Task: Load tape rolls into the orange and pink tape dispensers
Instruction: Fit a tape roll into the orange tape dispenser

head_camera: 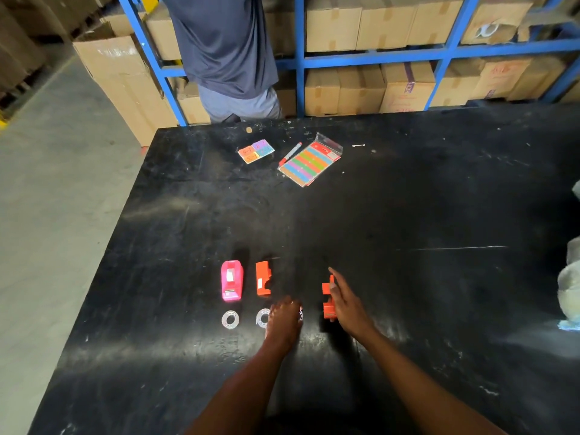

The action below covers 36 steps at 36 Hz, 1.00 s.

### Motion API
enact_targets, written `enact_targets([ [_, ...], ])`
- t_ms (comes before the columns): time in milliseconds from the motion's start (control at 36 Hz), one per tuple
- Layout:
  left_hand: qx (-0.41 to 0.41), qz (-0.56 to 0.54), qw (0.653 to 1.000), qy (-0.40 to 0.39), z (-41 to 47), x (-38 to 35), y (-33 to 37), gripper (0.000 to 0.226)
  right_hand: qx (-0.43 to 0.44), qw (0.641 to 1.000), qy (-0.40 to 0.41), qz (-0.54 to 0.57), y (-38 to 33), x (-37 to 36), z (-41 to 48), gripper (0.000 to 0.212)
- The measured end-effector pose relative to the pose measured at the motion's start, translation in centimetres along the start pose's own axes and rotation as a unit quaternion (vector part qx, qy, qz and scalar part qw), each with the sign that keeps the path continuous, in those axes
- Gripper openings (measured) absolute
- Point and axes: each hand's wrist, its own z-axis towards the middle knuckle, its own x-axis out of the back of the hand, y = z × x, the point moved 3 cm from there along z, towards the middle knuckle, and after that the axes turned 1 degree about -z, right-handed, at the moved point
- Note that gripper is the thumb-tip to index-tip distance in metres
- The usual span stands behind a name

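A pink tape dispenser (231, 280) stands on the black table (408, 230) near the front. Right beside it lies an orange dispenser part (263, 277). A second orange dispenser part (327, 298) lies further right, and my right hand (346, 306) grips it from its right side, thumb on top. Two clear tape rolls (230, 319) (261, 317) lie flat in front of the dispensers. My left hand (284, 323) is curled down over a third tape roll (301, 314); only the roll's right edge shows.
At the table's far side lie coloured sticky notes (255, 151), a red marker (290, 153) and a pack of coloured labels (309, 163). A person (226, 58) stands there against blue shelving (299, 61) full of cardboard boxes. Clear plastic wrap (569, 287) sits at the right edge.
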Motion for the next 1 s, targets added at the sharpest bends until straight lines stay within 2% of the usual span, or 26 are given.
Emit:
enact_targets([
  [139, -0.009, -0.021, 1.000, 0.002, 0.1, -0.6, -0.8, 0.052, -0.006, 1.000, -0.008, 0.008, -0.2, -0.7, 0.1, 0.041],
  [278, 0.011, -0.070, 0.992, 0.106, -1.7, 0.0, -3.6, 0.048, -0.019, 1.000, -0.014, 0.001, -0.5, -1.2, 0.0, 0.043],
  [417, 0.051, -0.090, 0.990, 0.100, -3.6, -1.0, -6.4, 0.071, -0.020, 0.999, -0.030, -0.001, -0.3, -2.3, 0.2, 0.043],
  [667, 0.122, -0.104, 0.982, 0.103, -3.2, -0.6, -7.9, 0.045, -0.012, 0.998, -0.058, -0.011, -2.5, -3.0, -1.1, 0.042],
  [750, 0.108, -0.133, 0.981, 0.091, -3.4, 0.0, -7.6, 0.045, -0.008, 0.997, -0.065, -0.032, -2.5, -3.2, -1.2, 0.044],
  [861, 0.075, -0.193, 0.976, 0.070, -3.5, 0.8, -6.5, 0.058, 0.004, 0.994, -0.096, -0.059, -2.6, -3.8, -1.5, 0.047],
  [1000, 0.018, -0.223, 0.973, 0.057, -3.4, 2.4, -4.8, 0.057, 0.029, 0.988, -0.127, -0.081, -3.0, -5.1, -1.8, 0.049],
])
